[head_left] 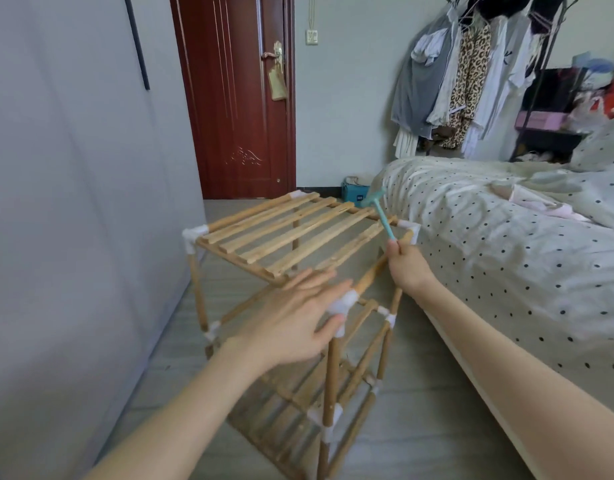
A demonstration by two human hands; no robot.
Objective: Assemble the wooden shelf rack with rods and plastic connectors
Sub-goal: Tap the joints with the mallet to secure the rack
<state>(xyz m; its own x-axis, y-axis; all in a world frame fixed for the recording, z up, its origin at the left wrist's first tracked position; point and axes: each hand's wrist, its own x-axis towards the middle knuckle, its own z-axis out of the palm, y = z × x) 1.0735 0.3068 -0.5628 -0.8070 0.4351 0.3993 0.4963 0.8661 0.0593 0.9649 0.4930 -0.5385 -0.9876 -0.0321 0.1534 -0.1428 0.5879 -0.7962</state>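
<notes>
Head view: the left hand, fingers straight, steadies the near white corner connector of the floor-standing rack; the right hand grips a teal hammer. A misaimed blow could strike fingers or crack the connector.

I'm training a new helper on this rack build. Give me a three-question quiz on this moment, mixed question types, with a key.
1. True or false: the right hand grips a small teal hammer by its handle.
2. Which does the left hand rest on? A) the bed B) the near white plastic connector of the wooden rack C) the door
3. Fill in: the hammer's head is raised over the rack's top ____ shelf.

Key: 1 true; 2 B; 3 slatted.
</notes>
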